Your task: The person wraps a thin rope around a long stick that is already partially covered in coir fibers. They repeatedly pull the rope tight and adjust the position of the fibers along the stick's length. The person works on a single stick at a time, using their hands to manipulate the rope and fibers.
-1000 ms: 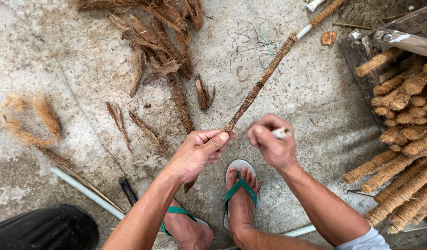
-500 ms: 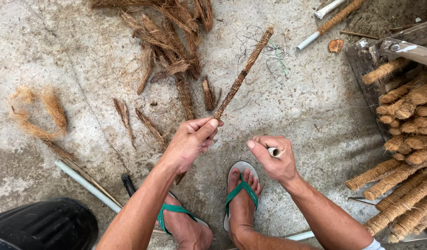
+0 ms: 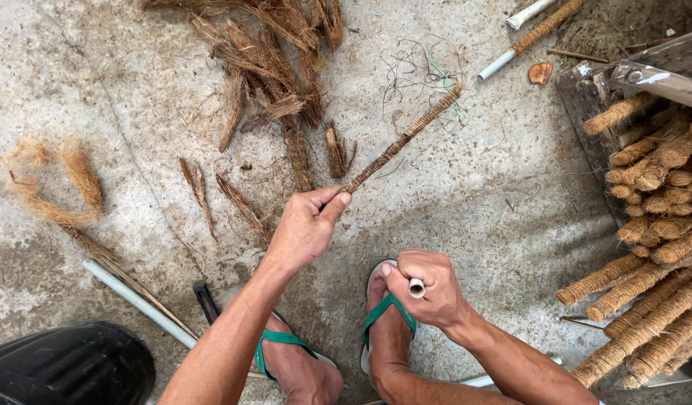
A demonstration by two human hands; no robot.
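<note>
My left hand (image 3: 305,229) grips the near end of a thin stick wrapped in brown coir fibre (image 3: 406,136), which slants up and to the right over the concrete floor. My right hand (image 3: 427,289) is closed around a short white tube (image 3: 416,288), whose open end shows between the fingers, just above my right foot in a green-strapped sandal (image 3: 387,315). The two hands are apart, the right one lower and nearer to me.
Loose coir strips (image 3: 275,67) lie scattered at the top. A stack of fibre-wrapped sticks (image 3: 654,247) fills the right side by a wooden frame (image 3: 646,71). A white pipe (image 3: 139,304) and a black object (image 3: 64,367) lie lower left. Another wrapped pipe (image 3: 534,30) lies top right.
My right hand has drawn back toward my foot with the white tube, away from the left hand. The wrapped stick stays in my left hand, pointing up and right.
</note>
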